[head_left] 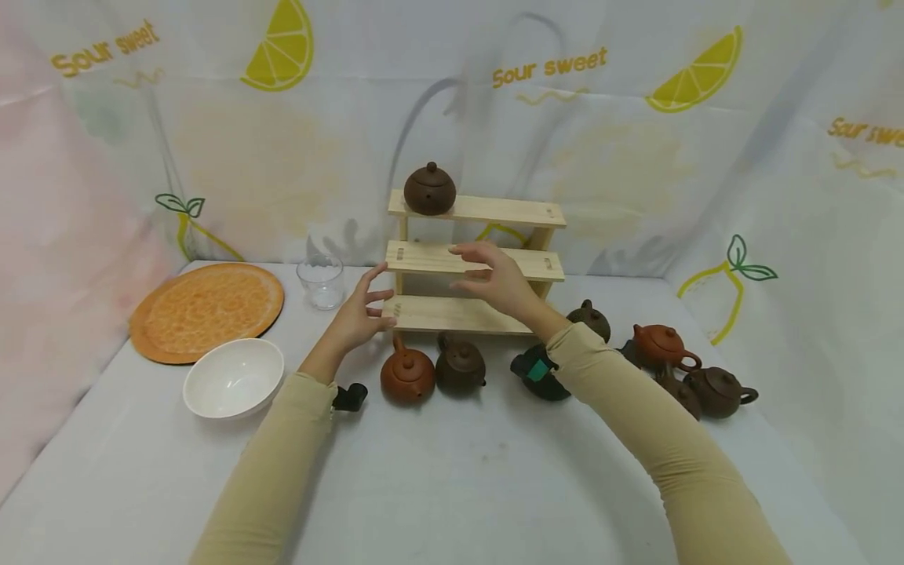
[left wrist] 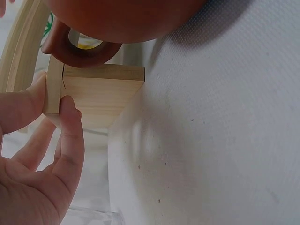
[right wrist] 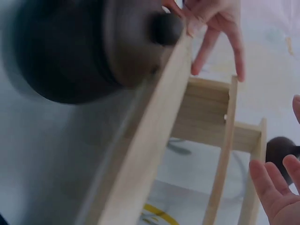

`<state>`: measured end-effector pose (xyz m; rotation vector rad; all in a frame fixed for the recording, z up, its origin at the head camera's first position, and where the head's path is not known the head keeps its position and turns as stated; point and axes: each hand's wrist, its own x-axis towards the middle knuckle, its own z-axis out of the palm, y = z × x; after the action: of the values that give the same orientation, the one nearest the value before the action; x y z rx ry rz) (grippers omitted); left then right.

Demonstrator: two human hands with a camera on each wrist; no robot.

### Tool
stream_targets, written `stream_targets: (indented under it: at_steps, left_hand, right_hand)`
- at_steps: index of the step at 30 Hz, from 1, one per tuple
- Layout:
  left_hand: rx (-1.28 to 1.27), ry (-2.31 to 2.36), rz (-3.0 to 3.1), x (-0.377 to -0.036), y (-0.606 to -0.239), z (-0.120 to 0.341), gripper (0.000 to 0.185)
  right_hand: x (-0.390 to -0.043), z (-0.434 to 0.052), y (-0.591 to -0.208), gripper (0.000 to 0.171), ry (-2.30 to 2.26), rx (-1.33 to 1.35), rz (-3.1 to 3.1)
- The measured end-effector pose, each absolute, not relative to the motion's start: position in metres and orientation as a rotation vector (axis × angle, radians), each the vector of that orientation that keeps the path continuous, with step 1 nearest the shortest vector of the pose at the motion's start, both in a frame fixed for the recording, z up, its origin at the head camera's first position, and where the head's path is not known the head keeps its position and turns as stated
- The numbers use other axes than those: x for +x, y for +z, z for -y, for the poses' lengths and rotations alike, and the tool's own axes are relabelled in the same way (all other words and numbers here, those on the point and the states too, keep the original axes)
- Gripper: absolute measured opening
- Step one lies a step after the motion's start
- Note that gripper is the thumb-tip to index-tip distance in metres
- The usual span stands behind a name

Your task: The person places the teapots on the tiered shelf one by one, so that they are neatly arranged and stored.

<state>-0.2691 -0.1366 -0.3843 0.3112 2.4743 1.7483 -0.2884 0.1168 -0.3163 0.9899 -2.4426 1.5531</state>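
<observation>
A three-tier wooden display shelf [head_left: 452,312] stands at the back of the table. My left hand [head_left: 359,315] pinches the left end of its lowest board [left wrist: 54,89], thumb on one face and a finger on the other. In front of the middle tier, my right hand [head_left: 497,281] hovers with fingers spread and nothing in its grasp. A dark brown teapot [head_left: 429,194] sits on the top tier at the left. Just before the shelf stand a reddish-brown teapot [head_left: 407,378] and a dark teapot [head_left: 461,369]. The right forearm partly hides another dark teapot [head_left: 592,320].
Several teapots cluster at the right, among them a reddish one [head_left: 662,345] and a dark brown one [head_left: 716,392]. To the left are a white bowl [head_left: 233,378], a clear glass [head_left: 322,284] and a round orange mat [head_left: 208,310]. A printed cloth [head_left: 353,141] hangs behind.
</observation>
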Motion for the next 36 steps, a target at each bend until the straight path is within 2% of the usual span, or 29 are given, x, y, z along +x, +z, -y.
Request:
stream_targets:
  at_steps: [15,22,36]
  left_hand:
    - [0.301,1.727,-2.486,-0.27,-0.386,0.139,0.095]
    - [0.293,1.723,-2.488,-0.272,-0.387,0.137,0.096]
    - [0.293,1.71,-2.497,-0.273,-0.386,0.136,0.095]
  right_hand:
    - [-0.241,-0.132,-0.353,0.05,1.668,1.129,2.417]
    - [-0.225,-0.137,-0.37,0.049,1.714,1.1,2.458]
    - [-0.188,-0.14,-0.364,0.044,1.62,0.982,2.55]
